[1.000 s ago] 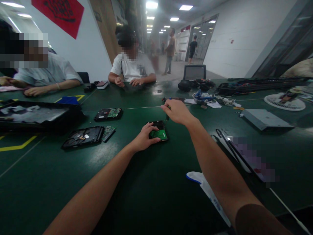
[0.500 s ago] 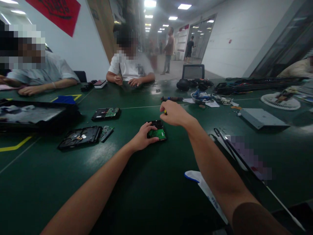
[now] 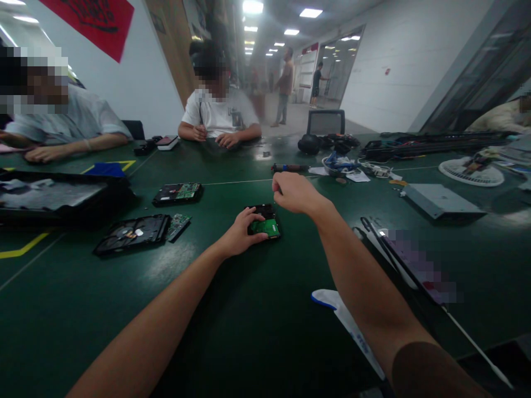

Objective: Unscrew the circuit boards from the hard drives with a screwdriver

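The hard drive (image 3: 264, 210) lies board side up on the green tabletop (image 3: 232, 320), in front of the person. It looks rigid and compact, probably dense for its size, with smooth sides that may slide; its green circuit board (image 3: 267, 226) seems the fragile part, so the casing's side edges offer the safest hold. The left hand (image 3: 240, 231) grips it from the left, thumb and fingers parted across it. The right hand (image 3: 298, 192) is just beyond its right corner, fingers curled inward; whether they pinch anything, I cannot tell. To the left are a loose circuit board (image 3: 179, 225), an opened drive (image 3: 133, 233) and another drive (image 3: 177, 192).
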Action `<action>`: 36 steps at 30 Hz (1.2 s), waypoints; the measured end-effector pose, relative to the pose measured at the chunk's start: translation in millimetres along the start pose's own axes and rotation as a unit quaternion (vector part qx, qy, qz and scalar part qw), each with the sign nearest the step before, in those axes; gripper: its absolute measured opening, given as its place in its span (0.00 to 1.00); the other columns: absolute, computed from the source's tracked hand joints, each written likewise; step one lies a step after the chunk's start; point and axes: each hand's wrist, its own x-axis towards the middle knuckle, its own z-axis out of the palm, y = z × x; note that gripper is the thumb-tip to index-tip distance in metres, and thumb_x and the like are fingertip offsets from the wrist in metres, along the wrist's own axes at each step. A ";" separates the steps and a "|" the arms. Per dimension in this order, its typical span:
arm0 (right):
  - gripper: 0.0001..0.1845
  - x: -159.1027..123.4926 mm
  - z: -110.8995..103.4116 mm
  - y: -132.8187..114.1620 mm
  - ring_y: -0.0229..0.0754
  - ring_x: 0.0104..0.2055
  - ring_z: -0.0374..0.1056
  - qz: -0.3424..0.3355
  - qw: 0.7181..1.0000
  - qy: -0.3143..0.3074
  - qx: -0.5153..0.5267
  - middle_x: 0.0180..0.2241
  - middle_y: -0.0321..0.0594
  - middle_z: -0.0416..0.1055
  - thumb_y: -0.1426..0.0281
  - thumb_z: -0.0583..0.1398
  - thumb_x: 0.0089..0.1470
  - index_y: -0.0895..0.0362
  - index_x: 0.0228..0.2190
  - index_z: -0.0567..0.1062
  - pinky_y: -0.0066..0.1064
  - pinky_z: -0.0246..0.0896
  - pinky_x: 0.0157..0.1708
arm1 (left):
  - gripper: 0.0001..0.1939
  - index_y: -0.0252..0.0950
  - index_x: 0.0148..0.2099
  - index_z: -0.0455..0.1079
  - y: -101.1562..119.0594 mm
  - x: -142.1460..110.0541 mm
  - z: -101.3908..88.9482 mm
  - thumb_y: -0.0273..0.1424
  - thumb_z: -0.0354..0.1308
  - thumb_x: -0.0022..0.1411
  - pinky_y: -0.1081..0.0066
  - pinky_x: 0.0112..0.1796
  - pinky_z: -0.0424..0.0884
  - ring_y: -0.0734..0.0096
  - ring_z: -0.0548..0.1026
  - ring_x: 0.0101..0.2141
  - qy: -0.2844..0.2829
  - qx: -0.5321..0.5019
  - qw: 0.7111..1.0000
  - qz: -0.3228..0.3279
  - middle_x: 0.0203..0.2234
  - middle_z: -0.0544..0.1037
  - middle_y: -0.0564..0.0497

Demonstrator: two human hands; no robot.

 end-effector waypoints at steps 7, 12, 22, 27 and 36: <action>0.08 -1.8 -4.9 -1.2 0.54 0.42 0.73 0.004 1.000 -0.021 -0.011 0.41 0.50 0.78 0.75 0.62 0.55 0.56 0.38 0.76 0.41 0.63 0.39 | 0.30 0.43 0.62 0.69 -2.1 0.5 0.2 0.45 0.68 0.61 0.43 0.69 0.50 0.45 0.45 0.74 -0.005 0.001 1.000 0.001 0.74 0.54 0.42; 0.09 -3.3 -8.8 -2.4 0.53 0.44 0.73 0.011 0.999 -0.041 -0.031 0.42 0.50 0.78 0.74 0.61 0.57 0.57 0.41 0.75 0.40 0.64 0.42 | 0.29 0.43 0.62 0.69 -0.3 -0.4 0.3 0.45 0.67 0.62 0.44 0.69 0.50 0.46 0.47 0.74 0.001 0.003 1.000 -0.001 0.73 0.55 0.42; 0.07 -2.0 -8.5 -2.7 0.50 0.44 0.71 -0.003 0.998 -0.061 -0.029 0.42 0.48 0.77 0.73 0.60 0.59 0.57 0.41 0.75 0.37 0.61 0.41 | 0.28 0.42 0.62 0.69 0.8 -0.9 0.1 0.44 0.67 0.62 0.44 0.69 0.50 0.45 0.47 0.74 0.004 0.008 1.000 0.003 0.73 0.56 0.42; 0.07 -3.3 -11.4 -4.5 0.49 0.42 0.71 -0.002 0.997 -0.071 -0.025 0.41 0.49 0.77 0.73 0.60 0.57 0.57 0.40 0.75 0.37 0.59 0.39 | 0.28 0.42 0.61 0.69 -0.1 -1.1 0.6 0.45 0.67 0.62 0.45 0.69 0.50 0.46 0.47 0.74 0.005 0.004 1.000 0.005 0.73 0.56 0.42; 0.08 -3.8 -11.7 -4.7 0.51 0.43 0.71 0.011 0.998 -0.055 -0.030 0.42 0.50 0.77 0.70 0.61 0.59 0.57 0.41 0.74 0.38 0.60 0.39 | 0.29 0.43 0.62 0.69 -3.7 0.4 1.0 0.46 0.67 0.62 0.45 0.69 0.50 0.45 0.46 0.74 0.000 0.004 1.000 0.003 0.73 0.55 0.43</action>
